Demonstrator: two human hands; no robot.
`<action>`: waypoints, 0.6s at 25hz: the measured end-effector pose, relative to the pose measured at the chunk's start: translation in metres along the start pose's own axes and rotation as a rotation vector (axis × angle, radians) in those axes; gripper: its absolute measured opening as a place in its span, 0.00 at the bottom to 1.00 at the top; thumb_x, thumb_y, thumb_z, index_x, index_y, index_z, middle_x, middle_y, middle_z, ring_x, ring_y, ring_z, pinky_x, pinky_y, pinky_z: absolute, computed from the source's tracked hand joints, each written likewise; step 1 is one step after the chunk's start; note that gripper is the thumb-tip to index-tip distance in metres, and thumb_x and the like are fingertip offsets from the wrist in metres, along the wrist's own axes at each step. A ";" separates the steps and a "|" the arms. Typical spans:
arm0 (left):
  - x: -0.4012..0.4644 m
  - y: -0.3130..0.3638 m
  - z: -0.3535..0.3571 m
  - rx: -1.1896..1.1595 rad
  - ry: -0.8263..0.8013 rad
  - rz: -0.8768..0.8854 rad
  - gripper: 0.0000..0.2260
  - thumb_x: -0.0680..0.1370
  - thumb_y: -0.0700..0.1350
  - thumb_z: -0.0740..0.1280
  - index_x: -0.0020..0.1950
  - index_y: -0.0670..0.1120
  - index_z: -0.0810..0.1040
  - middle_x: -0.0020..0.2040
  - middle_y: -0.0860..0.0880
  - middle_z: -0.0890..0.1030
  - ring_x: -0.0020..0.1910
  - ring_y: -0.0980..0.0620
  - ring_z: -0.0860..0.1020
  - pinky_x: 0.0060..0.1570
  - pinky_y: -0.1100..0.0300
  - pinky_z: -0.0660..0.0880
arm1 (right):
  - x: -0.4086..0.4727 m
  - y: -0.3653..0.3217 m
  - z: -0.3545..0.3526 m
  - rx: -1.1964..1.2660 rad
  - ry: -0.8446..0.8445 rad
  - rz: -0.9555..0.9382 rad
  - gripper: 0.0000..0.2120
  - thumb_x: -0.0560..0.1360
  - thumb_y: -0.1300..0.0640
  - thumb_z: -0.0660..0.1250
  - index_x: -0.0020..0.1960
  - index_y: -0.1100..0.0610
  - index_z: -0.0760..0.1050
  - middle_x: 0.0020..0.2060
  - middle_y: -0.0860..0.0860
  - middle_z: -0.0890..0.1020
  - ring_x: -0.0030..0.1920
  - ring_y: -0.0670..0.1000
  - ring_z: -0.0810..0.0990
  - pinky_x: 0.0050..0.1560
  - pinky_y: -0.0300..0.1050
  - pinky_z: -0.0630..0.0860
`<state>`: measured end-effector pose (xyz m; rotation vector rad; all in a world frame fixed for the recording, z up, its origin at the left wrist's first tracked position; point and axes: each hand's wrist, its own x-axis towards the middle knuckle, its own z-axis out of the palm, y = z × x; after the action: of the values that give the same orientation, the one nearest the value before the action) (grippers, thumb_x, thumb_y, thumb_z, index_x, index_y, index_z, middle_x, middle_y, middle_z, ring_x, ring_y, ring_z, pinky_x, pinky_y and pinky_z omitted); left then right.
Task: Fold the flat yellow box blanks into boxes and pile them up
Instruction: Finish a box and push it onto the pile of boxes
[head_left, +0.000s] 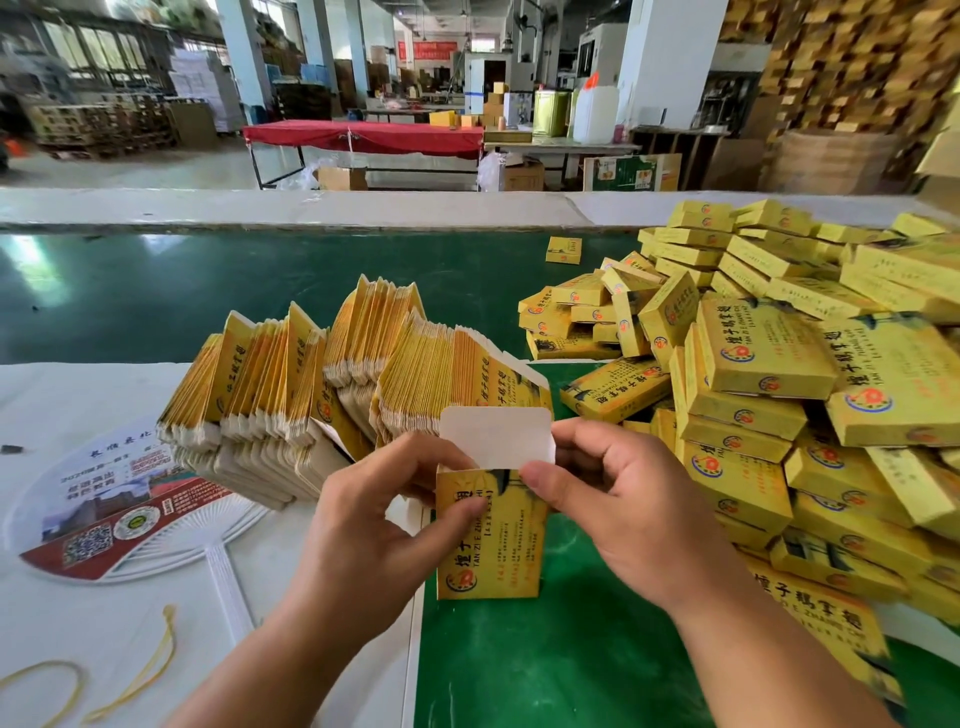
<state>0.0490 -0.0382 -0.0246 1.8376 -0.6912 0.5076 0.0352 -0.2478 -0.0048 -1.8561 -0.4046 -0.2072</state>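
We hold one yellow box (491, 535) upright over the green belt (561, 649), left hand (379, 525) pinching its side, right hand (618, 499) pinching its white flap (496, 436). Flat blanks (311, 384) stand left; folded boxes (779, 374) pile right.

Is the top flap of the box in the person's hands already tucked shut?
No, the white top flap stands open above the box, which the left hand and right hand hold.

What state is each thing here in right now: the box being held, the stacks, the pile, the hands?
Held box: upright, top flap open.
Left hand: grips the box's side.
Right hand: pinches the box's top corner.
Flat blanks: unfolded, stacked on edge.
Folded boxes: closed, piled loosely.
Lone box: closed, alone on the belt.
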 end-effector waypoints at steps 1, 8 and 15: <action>0.000 -0.001 0.000 0.002 -0.028 0.003 0.06 0.73 0.50 0.73 0.48 0.52 0.79 0.44 0.55 0.83 0.42 0.51 0.82 0.38 0.57 0.80 | -0.001 -0.001 0.001 -0.021 0.016 -0.023 0.13 0.74 0.44 0.69 0.57 0.44 0.79 0.47 0.42 0.86 0.48 0.45 0.85 0.48 0.49 0.83; 0.003 -0.003 -0.005 0.000 -0.044 -0.030 0.06 0.74 0.52 0.72 0.44 0.51 0.80 0.41 0.55 0.84 0.41 0.52 0.83 0.37 0.63 0.79 | -0.004 -0.001 0.008 -0.131 0.138 -0.215 0.14 0.71 0.50 0.73 0.54 0.48 0.74 0.45 0.44 0.85 0.46 0.41 0.84 0.44 0.33 0.80; 0.003 0.002 -0.005 0.083 -0.027 0.009 0.08 0.74 0.52 0.71 0.41 0.49 0.80 0.38 0.55 0.83 0.37 0.52 0.81 0.34 0.59 0.78 | -0.001 -0.001 0.005 -0.217 0.027 -0.251 0.03 0.74 0.57 0.70 0.43 0.56 0.79 0.37 0.45 0.80 0.40 0.47 0.79 0.40 0.32 0.74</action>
<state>0.0497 -0.0349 -0.0193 1.9228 -0.7061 0.5249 0.0335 -0.2428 -0.0060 -2.0093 -0.6167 -0.4612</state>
